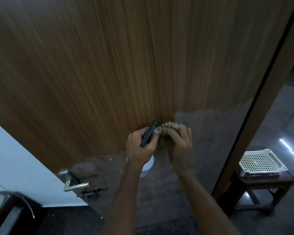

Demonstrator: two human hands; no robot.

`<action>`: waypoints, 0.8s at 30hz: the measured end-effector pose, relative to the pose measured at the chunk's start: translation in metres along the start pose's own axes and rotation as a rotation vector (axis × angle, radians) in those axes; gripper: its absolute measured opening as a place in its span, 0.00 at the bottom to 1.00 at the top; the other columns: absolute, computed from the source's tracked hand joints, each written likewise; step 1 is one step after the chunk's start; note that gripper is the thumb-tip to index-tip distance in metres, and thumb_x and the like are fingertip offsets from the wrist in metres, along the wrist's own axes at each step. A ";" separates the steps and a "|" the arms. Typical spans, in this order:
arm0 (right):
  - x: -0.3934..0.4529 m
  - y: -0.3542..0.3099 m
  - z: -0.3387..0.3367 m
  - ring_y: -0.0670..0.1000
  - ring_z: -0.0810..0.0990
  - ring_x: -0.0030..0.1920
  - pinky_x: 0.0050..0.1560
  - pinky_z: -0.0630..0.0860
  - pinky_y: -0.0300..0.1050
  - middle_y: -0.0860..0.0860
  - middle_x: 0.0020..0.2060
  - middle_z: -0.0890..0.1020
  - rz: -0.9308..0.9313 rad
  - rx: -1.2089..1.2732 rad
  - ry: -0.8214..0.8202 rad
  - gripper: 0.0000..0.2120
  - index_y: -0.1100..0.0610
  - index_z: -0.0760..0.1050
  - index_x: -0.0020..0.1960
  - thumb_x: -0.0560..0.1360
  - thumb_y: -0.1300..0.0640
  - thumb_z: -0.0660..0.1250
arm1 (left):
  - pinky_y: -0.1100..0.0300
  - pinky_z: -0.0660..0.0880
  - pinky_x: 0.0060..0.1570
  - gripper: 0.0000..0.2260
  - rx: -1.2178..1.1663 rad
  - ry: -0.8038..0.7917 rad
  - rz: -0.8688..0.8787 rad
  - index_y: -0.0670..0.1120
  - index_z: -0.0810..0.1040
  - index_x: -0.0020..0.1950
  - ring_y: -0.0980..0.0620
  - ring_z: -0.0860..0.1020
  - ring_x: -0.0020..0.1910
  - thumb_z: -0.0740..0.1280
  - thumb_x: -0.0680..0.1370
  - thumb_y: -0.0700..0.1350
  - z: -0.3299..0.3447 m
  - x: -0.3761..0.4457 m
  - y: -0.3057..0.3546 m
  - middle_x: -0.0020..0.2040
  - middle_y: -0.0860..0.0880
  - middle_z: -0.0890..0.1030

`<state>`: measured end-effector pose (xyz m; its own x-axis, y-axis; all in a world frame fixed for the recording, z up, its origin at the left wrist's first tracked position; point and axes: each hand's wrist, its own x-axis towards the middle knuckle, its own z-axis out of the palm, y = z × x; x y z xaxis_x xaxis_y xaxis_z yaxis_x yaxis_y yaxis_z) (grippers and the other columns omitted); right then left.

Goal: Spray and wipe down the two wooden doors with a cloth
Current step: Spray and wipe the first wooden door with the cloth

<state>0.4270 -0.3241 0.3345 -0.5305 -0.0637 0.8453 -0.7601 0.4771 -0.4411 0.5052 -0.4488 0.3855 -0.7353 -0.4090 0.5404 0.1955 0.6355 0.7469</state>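
Wooden door fills the view, lower part duller. Left hand grips the spray bottle; right hand presses the cloth against it. White basket on a stool to the right.

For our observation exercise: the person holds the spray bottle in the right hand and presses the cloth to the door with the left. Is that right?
No, the hands are swapped. In the head view the left hand grips the spray bottle, and the right hand presses the cloth to the door.
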 end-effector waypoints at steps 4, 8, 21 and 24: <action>0.052 -0.014 -0.001 0.54 0.75 0.53 0.55 0.74 0.40 0.56 0.53 0.81 -0.034 0.023 0.211 0.12 0.58 0.86 0.53 0.79 0.70 0.67 | 0.57 0.60 0.26 0.20 0.018 -0.008 0.015 0.53 0.66 0.31 0.52 0.66 0.23 0.69 0.80 0.45 0.005 0.005 0.007 0.25 0.53 0.68; -0.016 0.024 0.007 0.57 0.75 0.50 0.44 0.77 0.53 0.56 0.52 0.80 0.010 -0.034 0.035 0.08 0.59 0.85 0.52 0.74 0.66 0.77 | 0.56 0.62 0.26 0.19 0.034 -0.031 0.016 0.51 0.67 0.31 0.51 0.67 0.23 0.69 0.80 0.46 0.011 0.005 0.010 0.24 0.52 0.69; -0.020 0.060 -0.011 0.58 0.74 0.51 0.44 0.78 0.56 0.56 0.55 0.78 -0.025 -0.096 -0.029 0.08 0.58 0.83 0.52 0.74 0.66 0.73 | 0.56 0.62 0.26 0.19 0.031 -0.054 0.018 0.49 0.65 0.31 0.52 0.66 0.23 0.68 0.79 0.46 0.043 0.010 0.026 0.24 0.52 0.68; -0.020 0.069 -0.018 0.57 0.73 0.52 0.43 0.78 0.55 0.56 0.55 0.78 0.005 -0.084 -0.109 0.13 0.58 0.81 0.51 0.69 0.68 0.76 | 0.55 0.63 0.26 0.19 0.021 -0.046 0.023 0.47 0.66 0.31 0.48 0.68 0.24 0.68 0.80 0.46 0.048 0.012 0.029 0.25 0.51 0.68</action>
<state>0.3919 -0.2739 0.2926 -0.5751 -0.1536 0.8035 -0.7258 0.5490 -0.4145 0.4704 -0.4036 0.3953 -0.7601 -0.3641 0.5383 0.1991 0.6580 0.7262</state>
